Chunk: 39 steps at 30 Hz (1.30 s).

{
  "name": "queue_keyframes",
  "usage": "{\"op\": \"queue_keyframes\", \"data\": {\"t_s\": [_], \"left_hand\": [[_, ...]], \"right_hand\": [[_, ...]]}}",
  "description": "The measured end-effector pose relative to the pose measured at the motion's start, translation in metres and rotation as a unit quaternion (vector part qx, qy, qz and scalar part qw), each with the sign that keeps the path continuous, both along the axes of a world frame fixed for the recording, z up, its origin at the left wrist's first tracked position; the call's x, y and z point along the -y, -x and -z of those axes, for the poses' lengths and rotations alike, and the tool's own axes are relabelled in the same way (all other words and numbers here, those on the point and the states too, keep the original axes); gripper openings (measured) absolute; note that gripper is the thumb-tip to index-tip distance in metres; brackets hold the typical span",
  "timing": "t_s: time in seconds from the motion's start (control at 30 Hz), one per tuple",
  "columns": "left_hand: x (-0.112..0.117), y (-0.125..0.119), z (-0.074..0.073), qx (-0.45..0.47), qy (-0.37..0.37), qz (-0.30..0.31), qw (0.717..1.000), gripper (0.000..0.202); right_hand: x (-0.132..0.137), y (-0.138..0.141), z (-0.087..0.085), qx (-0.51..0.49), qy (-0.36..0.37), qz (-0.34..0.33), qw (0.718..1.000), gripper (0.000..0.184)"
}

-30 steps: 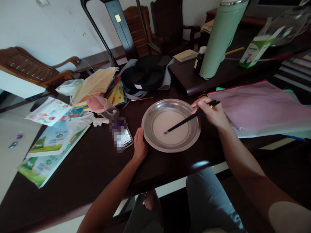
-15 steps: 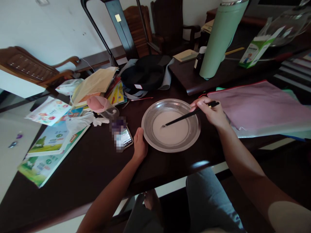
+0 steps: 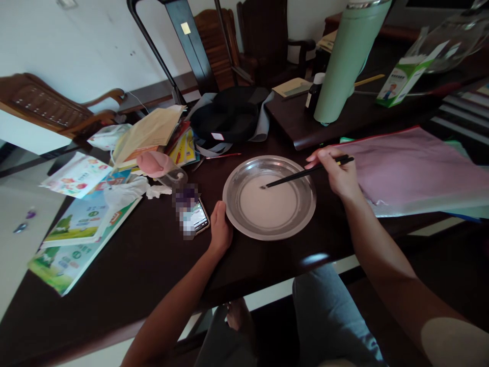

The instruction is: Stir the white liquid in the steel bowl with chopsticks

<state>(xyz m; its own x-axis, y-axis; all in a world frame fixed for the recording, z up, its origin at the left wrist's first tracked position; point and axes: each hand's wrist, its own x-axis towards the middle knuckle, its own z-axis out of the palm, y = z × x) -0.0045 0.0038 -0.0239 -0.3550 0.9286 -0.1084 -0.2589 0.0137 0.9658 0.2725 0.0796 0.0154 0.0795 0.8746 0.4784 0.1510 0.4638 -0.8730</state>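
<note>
A round metal plate (image 3: 233, 179) holding a thin white liquid sits on the dark wooden table (image 3: 153, 265). My right hand (image 3: 338, 173) is closed around a pair of black chopsticks (image 3: 301, 175), their tips over the far part of the liquid. My left hand (image 3: 220, 228) rests against the plate's near left rim with its fingers curled together; nothing shows in them. A phone (image 3: 194, 218) lies just left of that hand.
Books and papers (image 3: 82, 219) clutter the table's left side, with a pink cup (image 3: 158, 165) and a black bag (image 3: 227, 117) behind. A green flask (image 3: 346, 61) and small bottle (image 3: 314, 93) stand far right. A pink folder (image 3: 405, 168) lies right of the plate. My knee (image 3: 324, 311) is below.
My right hand has shifted slightly right and away, swinging the chopstick tips from the near left of the liquid to its far side. My left hand has stayed at the rim.
</note>
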Motion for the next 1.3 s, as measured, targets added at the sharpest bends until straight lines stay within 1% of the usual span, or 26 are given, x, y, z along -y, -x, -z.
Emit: {"op": "queue_keyframes", "data": {"t_s": [0.07, 0.1, 0.23, 0.27, 0.3, 0.33, 0.43, 0.47, 0.5, 0.53, 0.63, 0.67, 0.7, 0.73, 0.83, 0.87, 0.9, 0.93, 1.03, 1.07, 1.1, 1.13, 1.23, 1.3], "left_hand": [[-0.0003, 0.0002, 0.0005, -0.001, 0.003, -0.001, 1.000, 0.038], [-0.0004, 0.0003, 0.0007, -0.002, 0.004, -0.001, 1.000, 0.037], [-0.0003, 0.0008, 0.0009, -0.009, 0.004, 0.001, 1.000, 0.037], [-0.0002, 0.0008, 0.0008, -0.010, 0.004, 0.001, 1.000, 0.037], [-0.0002, 0.0006, 0.0006, -0.009, 0.003, 0.002, 1.000, 0.037], [-0.0001, 0.0003, 0.0003, -0.005, 0.003, 0.002, 1.000, 0.037], [-0.0003, -0.0007, -0.0006, 0.015, 0.005, 0.002, 1.000, 0.036], [-0.0003, -0.0009, -0.0008, 0.020, 0.006, 0.001, 1.000, 0.036], [-0.0003, -0.0009, -0.0007, 0.022, 0.006, -0.002, 1.000, 0.037], [-0.0003, -0.0007, -0.0005, 0.019, 0.005, -0.005, 1.000, 0.037], [-0.0002, 0.0008, 0.0016, 0.007, 0.000, -0.003, 1.000, 0.039], [-0.0002, 0.0012, 0.0022, 0.008, -0.003, -0.001, 1.000, 0.038], [-0.0001, 0.0014, 0.0026, 0.011, -0.005, 0.002, 1.000, 0.038], [-0.0001, 0.0013, 0.0025, 0.017, -0.005, 0.002, 1.000, 0.038], [0.0000, -0.0003, -0.0007, 0.017, 0.009, -0.006, 1.000, 0.039], [0.0001, -0.0010, -0.0023, 0.011, 0.012, -0.008, 1.000, 0.040], [0.0002, -0.0015, -0.0036, 0.005, 0.013, -0.007, 1.000, 0.040], [0.0003, -0.0018, -0.0045, 0.002, 0.011, -0.005, 1.000, 0.041], [0.0005, -0.0014, -0.0039, 0.007, 0.001, 0.008, 1.000, 0.040], [0.0006, -0.0009, -0.0027, 0.011, -0.001, 0.012, 1.000, 0.039], [0.0005, -0.0003, -0.0013, 0.014, -0.003, 0.013, 1.000, 0.039], [0.0005, 0.0004, 0.0003, 0.013, -0.006, 0.013, 1.000, 0.038], [0.0001, 0.0019, 0.0040, 0.005, -0.008, 0.008, 1.000, 0.039], [-0.0003, 0.0021, 0.0047, 0.015, -0.004, 0.004, 1.000, 0.038]], "right_hand": [[-0.0038, -0.0017, 0.0024, -0.031, -0.010, 0.031, 0.999, 0.035], [-0.0046, -0.0019, 0.0031, -0.038, -0.010, 0.028, 0.999, 0.035], [0.0000, 0.0015, 0.0011, -0.006, 0.020, -0.060, 0.998, 0.030], [0.0013, 0.0022, 0.0001, 0.008, 0.024, -0.071, 0.997, 0.028], [0.0019, 0.0023, -0.0007, 0.017, 0.021, -0.068, 0.997, 0.028], [0.0016, 0.0018, -0.0011, 0.019, 0.013, -0.051, 0.998, 0.028], [-0.0024, -0.0014, 0.0005, -0.014, -0.013, 0.019, 1.000, 0.033], [-0.0034, -0.0022, 0.0013, -0.027, -0.015, 0.030, 0.999, 0.035], [-0.0037, -0.0025, 0.0020, -0.034, -0.012, 0.026, 0.999, 0.036], [-0.0031, -0.0021, 0.0022, -0.033, -0.004, 0.009, 0.999, 0.036], [0.0015, 0.0009, 0.0009, 0.001, 0.024, -0.071, 0.997, 0.029], [0.0026, 0.0015, 0.0002, 0.012, 0.028, -0.086, 0.996, 0.027], [0.0030, 0.0016, -0.0004, 0.020, 0.026, -0.086, 0.996, 0.026], [0.0025, 0.0011, -0.0007, 0.021, 0.020, -0.069, 0.997, 0.027], [-0.0019, -0.0025, 0.0002, -0.011, -0.008, 0.012, 1.000, 0.034], [-0.0029, -0.0033, 0.0008, -0.024, -0.012, 0.025, 0.999, 0.035], [-0.0031, -0.0036, 0.0011, -0.032, -0.010, 0.023, 0.999, 0.036], [-0.0024, -0.0032, 0.0011, -0.034, -0.002, 0.006, 0.999, 0.036], [0.0030, 0.0005, -0.0007, -0.004, 0.030, -0.077, 0.997, 0.031], [0.0043, 0.0015, -0.0015, 0.009, 0.033, -0.089, 0.995, 0.029], [0.0048, 0.0020, -0.0021, 0.018, 0.032, -0.086, 0.996, 0.029], [0.0043, 0.0018, -0.0024, 0.021, 0.025, -0.069, 0.997, 0.029], [-0.0012, -0.0015, -0.0006, -0.011, -0.004, 0.013, 1.000, 0.036], [-0.0038, -0.0031, 0.0011, -0.036, -0.007, 0.025, 0.999, 0.039]]}}
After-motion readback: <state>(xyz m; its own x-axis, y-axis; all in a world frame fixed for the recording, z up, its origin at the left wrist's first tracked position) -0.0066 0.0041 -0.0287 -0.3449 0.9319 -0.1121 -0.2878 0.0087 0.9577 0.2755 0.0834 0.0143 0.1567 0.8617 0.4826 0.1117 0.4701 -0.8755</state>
